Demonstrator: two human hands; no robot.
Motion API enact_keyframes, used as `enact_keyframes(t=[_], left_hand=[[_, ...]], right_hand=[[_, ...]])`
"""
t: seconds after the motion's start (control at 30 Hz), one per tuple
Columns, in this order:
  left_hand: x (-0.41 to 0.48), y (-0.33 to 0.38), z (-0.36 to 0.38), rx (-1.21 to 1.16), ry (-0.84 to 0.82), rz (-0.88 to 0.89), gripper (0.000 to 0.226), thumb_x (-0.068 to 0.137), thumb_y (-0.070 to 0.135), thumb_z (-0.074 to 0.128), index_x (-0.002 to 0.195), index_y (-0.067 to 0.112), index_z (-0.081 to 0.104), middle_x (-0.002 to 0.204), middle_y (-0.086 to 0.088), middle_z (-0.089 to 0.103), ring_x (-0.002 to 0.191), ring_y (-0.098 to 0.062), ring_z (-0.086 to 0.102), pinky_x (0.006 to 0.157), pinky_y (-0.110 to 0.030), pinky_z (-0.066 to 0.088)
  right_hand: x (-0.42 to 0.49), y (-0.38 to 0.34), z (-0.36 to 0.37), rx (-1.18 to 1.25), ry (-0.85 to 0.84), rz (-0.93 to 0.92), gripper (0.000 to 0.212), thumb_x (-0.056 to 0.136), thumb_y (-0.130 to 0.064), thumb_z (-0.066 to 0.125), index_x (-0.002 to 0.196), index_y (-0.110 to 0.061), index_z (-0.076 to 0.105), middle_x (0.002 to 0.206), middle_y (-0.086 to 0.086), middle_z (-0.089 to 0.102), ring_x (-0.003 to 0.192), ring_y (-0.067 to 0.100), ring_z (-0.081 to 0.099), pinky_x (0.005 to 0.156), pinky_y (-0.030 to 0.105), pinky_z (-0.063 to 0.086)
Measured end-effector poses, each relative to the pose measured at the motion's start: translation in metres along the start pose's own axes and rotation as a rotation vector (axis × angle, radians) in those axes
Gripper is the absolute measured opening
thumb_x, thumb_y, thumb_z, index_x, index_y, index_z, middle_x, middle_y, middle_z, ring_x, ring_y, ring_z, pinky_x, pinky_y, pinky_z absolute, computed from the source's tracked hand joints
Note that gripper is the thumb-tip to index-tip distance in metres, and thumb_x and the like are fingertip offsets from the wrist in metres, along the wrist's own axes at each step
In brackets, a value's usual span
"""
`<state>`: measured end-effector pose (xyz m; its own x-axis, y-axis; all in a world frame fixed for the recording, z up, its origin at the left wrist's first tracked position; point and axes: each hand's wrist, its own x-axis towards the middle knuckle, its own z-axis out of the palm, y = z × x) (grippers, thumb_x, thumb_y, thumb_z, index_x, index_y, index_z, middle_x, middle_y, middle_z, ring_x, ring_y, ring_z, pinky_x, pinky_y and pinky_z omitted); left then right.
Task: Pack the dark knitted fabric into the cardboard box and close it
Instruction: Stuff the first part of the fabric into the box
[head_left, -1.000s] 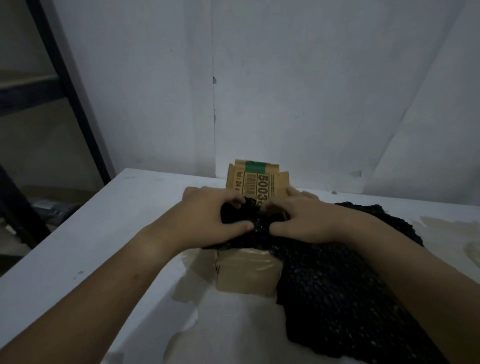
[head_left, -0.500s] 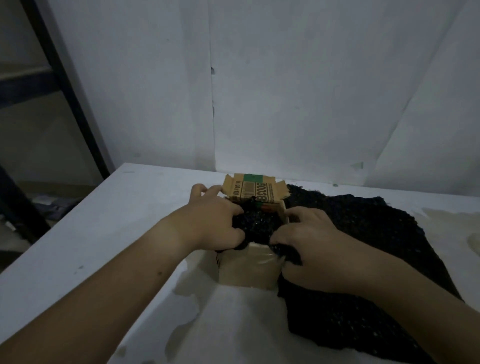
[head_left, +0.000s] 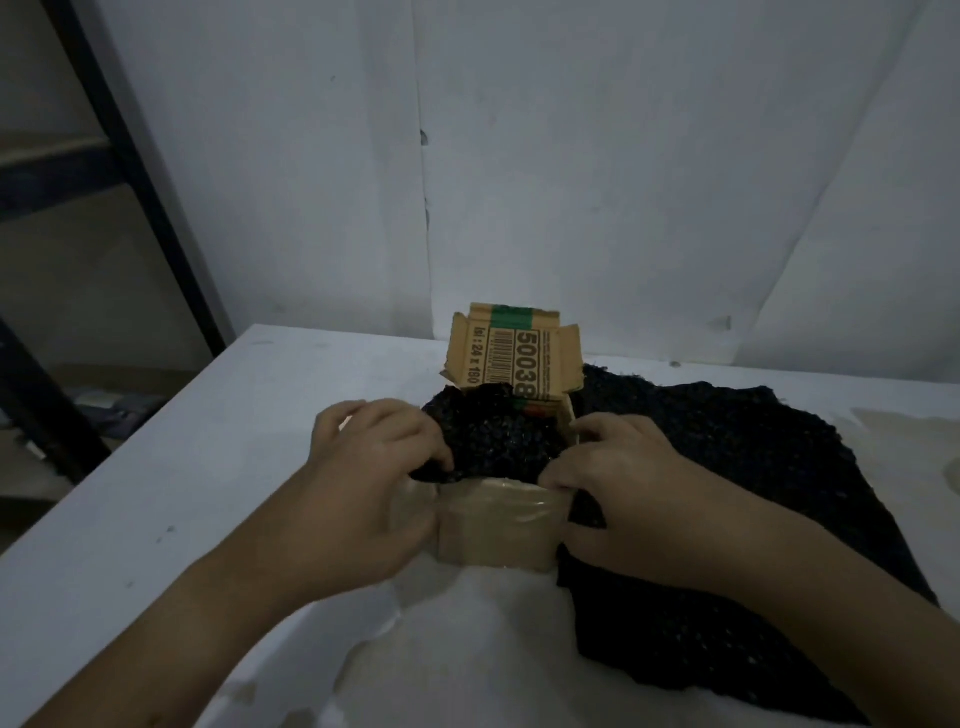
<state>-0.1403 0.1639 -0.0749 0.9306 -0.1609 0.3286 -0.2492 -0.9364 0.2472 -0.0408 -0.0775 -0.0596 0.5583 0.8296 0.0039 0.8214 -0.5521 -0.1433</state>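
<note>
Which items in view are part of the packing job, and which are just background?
In the job:
- dark knitted fabric, partly stuffed in, most still spread on the table to the right
- cardboard box, lid flap up
- left hand and right hand, both at the box opening

Just there:
- white table
- dark shelf frame, far left
- white wall sheeting

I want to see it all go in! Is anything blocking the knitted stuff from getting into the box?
Nothing visible blocks it. The cardboard box is open, its printed flap standing up at the back. Both hands are pushing the dark knitted fabric in; most lies outside, on the right.
</note>
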Motion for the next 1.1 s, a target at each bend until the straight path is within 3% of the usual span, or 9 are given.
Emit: enact_keyframes(t=[0.17,0.3,0.47,0.67,0.77,0.83,0.9,1.0,1.1], left_hand=[[0.002,0.0,0.007,0.096,-0.064,0.036,0.032,0.076,0.028,0.062,0.108,0.034,0.067,0.115,0.022,0.057,0.134,-0.013,0.038,0.109,-0.038,0.014],[0.009,0.007,0.014,0.174,-0.14,0.025,0.032,0.073,0.029,0.055,0.101,0.03,0.07,0.115,0.018,0.057,0.136,-0.018,0.034,0.11,-0.039,0.007],[0.024,0.009,0.012,0.231,-0.125,0.022,0.03,0.072,0.035,0.053,0.089,0.026,0.075,0.112,0.01,0.049,0.119,-0.016,0.037,0.103,-0.032,0.005],[0.017,0.013,0.008,0.07,-0.047,-0.036,0.038,0.086,0.044,0.034,0.111,0.029,0.058,0.115,0.014,0.057,0.135,-0.008,0.028,0.11,-0.03,0.001],[0.026,0.012,0.005,0.085,-0.016,-0.071,0.046,0.091,0.053,0.026,0.121,0.034,0.054,0.118,0.015,0.058,0.129,-0.007,0.033,0.105,-0.03,0.008],[0.037,0.008,0.006,0.154,-0.079,-0.096,0.056,0.086,0.06,0.031,0.134,0.036,0.05,0.129,0.013,0.049,0.129,-0.01,0.03,0.103,-0.032,0.009],[0.05,0.006,0.006,0.154,-0.17,-0.169,0.062,0.082,0.064,0.037,0.138,0.04,0.049,0.14,0.008,0.034,0.133,-0.015,0.022,0.101,-0.032,0.008],[0.076,0.008,0.002,0.104,-0.31,-0.328,0.053,0.093,0.066,0.03,0.129,0.042,0.059,0.145,0.005,0.026,0.134,-0.021,0.02,0.103,-0.037,0.014],[0.09,0.005,0.003,0.169,-0.396,-0.334,0.045,0.091,0.058,0.047,0.134,0.045,0.051,0.149,0.001,0.023,0.135,-0.026,0.021,0.105,-0.04,0.019]], right_hand=[[0.01,-0.003,0.007,-0.027,-0.06,0.017,0.012,0.083,-0.04,0.057,0.082,-0.028,0.059,0.102,-0.017,0.063,0.141,0.021,0.019,0.113,0.035,0.012],[0.009,-0.004,-0.004,0.084,0.143,-0.022,0.017,0.081,-0.034,0.063,0.098,-0.035,0.063,0.097,-0.018,0.061,0.103,0.008,0.052,0.091,0.031,0.046],[0.019,-0.015,0.002,0.035,0.143,-0.071,0.029,0.08,-0.031,0.062,0.108,-0.037,0.066,0.101,-0.018,0.064,0.096,0.008,0.051,0.085,0.035,0.044],[0.025,-0.016,0.014,-0.111,-0.022,0.002,0.01,0.085,-0.031,0.055,0.084,-0.026,0.063,0.089,-0.008,0.056,0.113,0.018,0.038,0.095,0.041,0.028],[0.025,-0.015,0.017,-0.127,-0.038,-0.022,0.016,0.083,-0.03,0.056,0.07,-0.028,0.047,0.091,-0.006,0.054,0.119,0.019,0.036,0.098,0.041,0.028],[0.02,-0.01,0.016,-0.043,0.005,-0.04,0.013,0.084,-0.034,0.056,0.073,-0.03,0.05,0.091,-0.011,0.054,0.119,0.013,0.037,0.098,0.036,0.028],[0.018,-0.004,0.014,-0.006,0.059,-0.063,0.011,0.084,-0.04,0.055,0.084,-0.031,0.06,0.089,-0.015,0.058,0.106,0.006,0.046,0.092,0.032,0.032],[0.019,-0.001,0.009,0.055,0.102,-0.101,0.013,0.083,-0.039,0.051,0.073,-0.032,0.055,0.068,-0.014,0.054,0.07,0.005,0.05,0.07,0.026,0.037],[0.021,0.002,0.004,0.197,0.179,-0.045,0.016,0.091,-0.028,0.052,0.077,-0.03,0.058,0.066,-0.014,0.056,0.062,0.004,0.052,0.056,0.018,0.033]])
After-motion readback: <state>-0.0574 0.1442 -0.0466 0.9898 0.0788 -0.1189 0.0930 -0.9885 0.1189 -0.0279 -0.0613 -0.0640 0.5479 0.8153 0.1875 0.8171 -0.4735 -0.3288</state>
